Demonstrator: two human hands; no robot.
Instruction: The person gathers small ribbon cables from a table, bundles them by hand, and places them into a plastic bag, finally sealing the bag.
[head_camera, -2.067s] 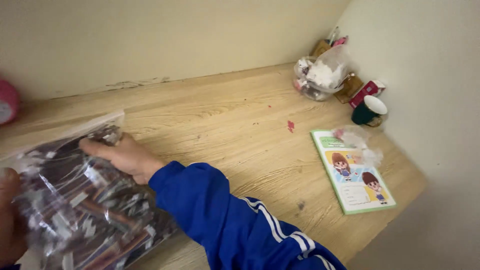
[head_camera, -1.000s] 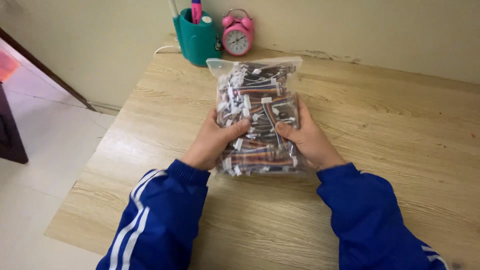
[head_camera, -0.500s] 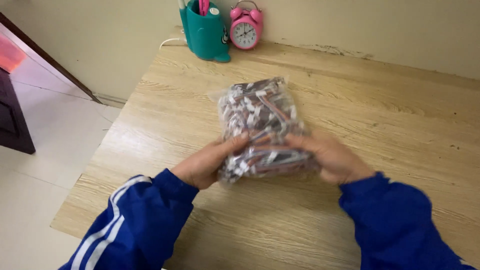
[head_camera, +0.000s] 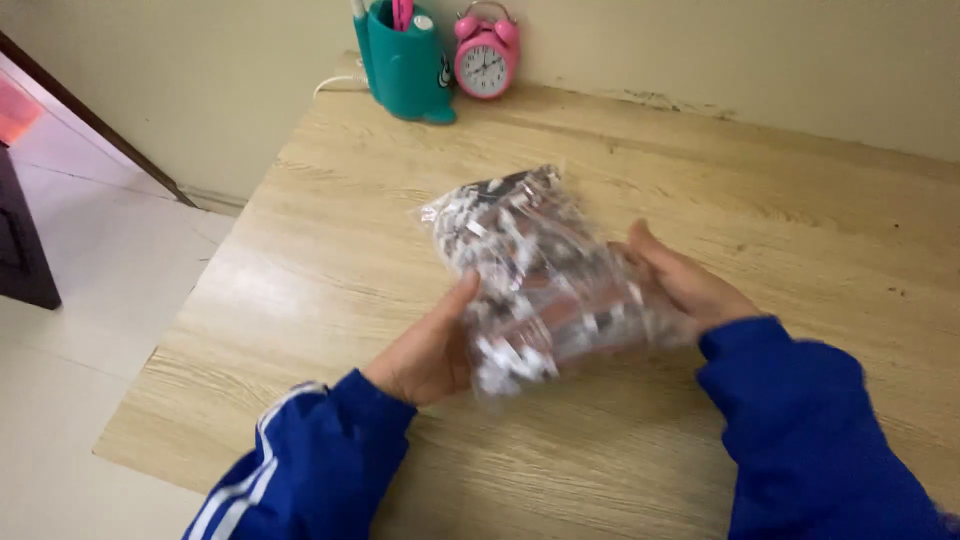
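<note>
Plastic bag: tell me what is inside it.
The plastic bag, held between the left hand and right hand, is packed with small dark and white pieces; motion blur hides what they are.

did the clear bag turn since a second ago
Yes. The clear bag, held between left hand and right hand, now lies slanted to the desk's back edge.
</note>
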